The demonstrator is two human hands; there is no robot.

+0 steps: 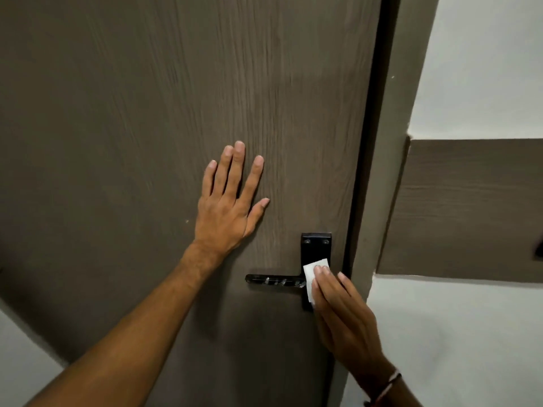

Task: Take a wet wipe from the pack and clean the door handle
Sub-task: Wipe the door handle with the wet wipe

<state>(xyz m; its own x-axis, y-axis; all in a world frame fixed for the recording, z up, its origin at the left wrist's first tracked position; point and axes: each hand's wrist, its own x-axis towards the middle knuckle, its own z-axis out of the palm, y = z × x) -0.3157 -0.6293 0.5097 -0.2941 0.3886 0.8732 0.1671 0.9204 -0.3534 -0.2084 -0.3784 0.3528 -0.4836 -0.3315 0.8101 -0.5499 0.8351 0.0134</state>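
Note:
A black lever door handle [273,281] with a tall black backplate [316,245] sits low on the right side of a dark wood-grain door [176,98]. My right hand [340,312] presses a folded white wet wipe [311,274] flat against the backplate, right where the lever meets it. The wipe covers the plate's middle, and my fingers hide most of the wipe. My left hand [229,201] lies flat on the door with fingers spread, up and left of the handle, holding nothing. The wipe pack is out of view.
The door frame [379,171] runs down the right of the door. Beyond it are a white wall [470,333] and a dark wood-look panel [470,207]. A small dark object [539,248] shows at the right edge.

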